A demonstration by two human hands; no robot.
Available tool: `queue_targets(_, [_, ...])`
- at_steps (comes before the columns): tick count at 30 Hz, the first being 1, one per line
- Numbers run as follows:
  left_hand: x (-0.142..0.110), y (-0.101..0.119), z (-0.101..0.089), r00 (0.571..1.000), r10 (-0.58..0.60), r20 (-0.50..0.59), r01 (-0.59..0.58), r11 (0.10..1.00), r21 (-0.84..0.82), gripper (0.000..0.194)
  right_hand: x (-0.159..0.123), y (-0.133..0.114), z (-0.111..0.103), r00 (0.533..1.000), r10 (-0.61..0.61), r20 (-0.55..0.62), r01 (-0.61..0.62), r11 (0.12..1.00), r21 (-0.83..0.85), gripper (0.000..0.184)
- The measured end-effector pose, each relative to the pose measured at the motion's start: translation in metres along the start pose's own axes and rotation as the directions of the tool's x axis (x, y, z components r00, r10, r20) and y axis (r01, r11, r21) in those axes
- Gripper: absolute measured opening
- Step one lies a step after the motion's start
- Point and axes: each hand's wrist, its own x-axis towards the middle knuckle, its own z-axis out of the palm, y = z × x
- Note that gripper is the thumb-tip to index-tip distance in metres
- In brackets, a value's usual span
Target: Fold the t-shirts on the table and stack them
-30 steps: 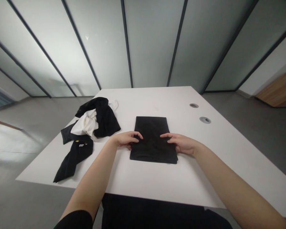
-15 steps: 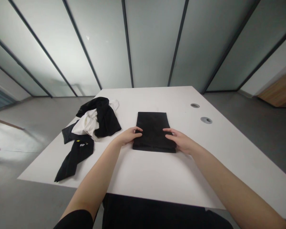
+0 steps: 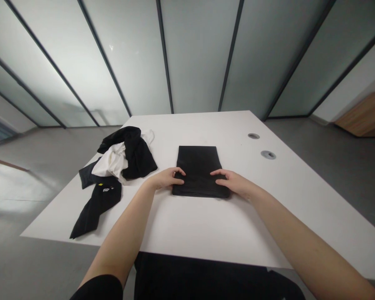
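A black garment (image 3: 198, 166), folded into a neat rectangle, lies flat on the white table in front of me. At its left edge is my left hand (image 3: 167, 178), thumb and index finger on the top layer and the other fingers mostly hidden. My right hand (image 3: 233, 182) takes the opposite edge the same way, its thumb and index finger reaching onto the cloth. Both hands grip the sides near the end closest to me, where layered folds show along the edge.
To the left lies a loose heap of clothes: a black piece (image 3: 139, 156), a white piece (image 3: 111, 161) and a dark piece (image 3: 96, 208) with a small yellow and white print. Two round grommets (image 3: 268, 155) sit in the table (image 3: 206, 233) at right. Frosted glass panels (image 3: 196, 58) stand behind.
The view has shifted slightly. My right index finger has bent a little further inward over the folded garment, and both hands stay at its edges.
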Motion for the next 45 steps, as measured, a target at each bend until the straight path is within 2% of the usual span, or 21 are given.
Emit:
queue_targets(4, [-0.001,0.0,-0.002,0.997,-0.019,-0.07,0.023,0.998,0.063,0.051,0.001,0.001,-0.004,0.998,-0.035,-0.043,0.034,0.999,-0.016,0.047])
queue_targets(9, [0.002,-0.002,0.001,0.989,0.004,-0.148,0.017,0.99,0.141,0.042,-0.001,0.001,-0.009,0.997,0.061,-0.055,-0.067,0.989,-0.131,0.053])
queue_targets(14, [0.008,-0.007,0.004,0.926,0.181,-0.331,-0.023,0.903,0.429,0.022,-0.003,-0.003,-0.009,0.992,0.119,-0.051,-0.128,0.963,-0.237,0.058])
queue_targets(19, [0.012,-0.011,0.007,0.902,0.263,-0.342,-0.037,0.837,0.546,0.022,-0.003,-0.003,-0.008,0.991,0.122,-0.052,-0.131,0.97,-0.206,0.063])
queue_targets(22, [0.013,-0.01,0.014,0.873,0.309,-0.377,0.005,0.768,0.64,0.026,0.0,0.0,-0.008,0.995,0.052,-0.082,-0.07,0.972,-0.224,0.058])
queue_targets(24, [0.013,-0.008,0.019,0.826,0.365,-0.43,0.034,0.728,0.685,0.027,0.004,0.001,-0.008,0.98,-0.091,-0.177,0.033,0.952,-0.303,0.052])
queue_targets(25, [0.013,-0.006,0.021,0.798,0.406,-0.446,0.024,0.718,0.696,0.026,0.005,0.001,-0.008,0.951,-0.194,-0.242,0.093,0.923,-0.373,0.049])
queue_targets(27, [0.011,-0.001,0.023,0.769,0.495,-0.405,-0.084,0.707,0.703,0.019,0.006,-0.001,-0.007,0.849,-0.411,-0.332,0.189,0.823,-0.536,0.043])
queue_targets(29, [0.008,0.004,0.024,0.806,0.543,-0.235,-0.27,0.69,0.671,0.014,0.004,-0.006,-0.004,0.766,-0.565,-0.308,0.258,0.709,-0.657,0.038])
queue_targets(30, [0.006,0.006,0.025,0.836,0.535,-0.12,-0.348,0.686,0.638,0.017,0.002,-0.009,-0.001,0.752,-0.608,-0.255,0.301,0.661,-0.688,0.035])
queue_targets(32, [0.003,0.008,0.029,0.873,0.483,0.072,-0.427,0.684,0.592,0.027,-0.004,-0.015,0.008,0.766,-0.635,-0.096,0.401,0.59,-0.701,0.029])
queue_targets(33, [0.002,0.009,0.031,0.878,0.463,0.119,-0.438,0.678,0.59,0.032,-0.007,-0.017,0.014,0.779,-0.627,-0.012,0.444,0.565,-0.696,0.027])
queue_targets(36, [0.004,0.01,0.039,0.875,0.468,0.125,-0.435,0.645,0.628,0.041,-0.01,-0.018,0.032,0.814,-0.554,0.175,0.5,0.514,-0.697,0.027])
queue_targets(40, [0.013,0.005,0.043,0.873,0.481,0.08,-0.409,0.632,0.659,0.032,-0.001,-0.011,0.042,0.842,-0.489,0.228,0.466,0.447,-0.763,0.021])
queue_targets(45, [0.024,-0.003,0.037,0.879,0.477,0.023,-0.366,0.643,0.673,0.033,0.011,-0.005,0.03,0.841,-0.507,0.189,0.436,0.427,-0.793,0.018])
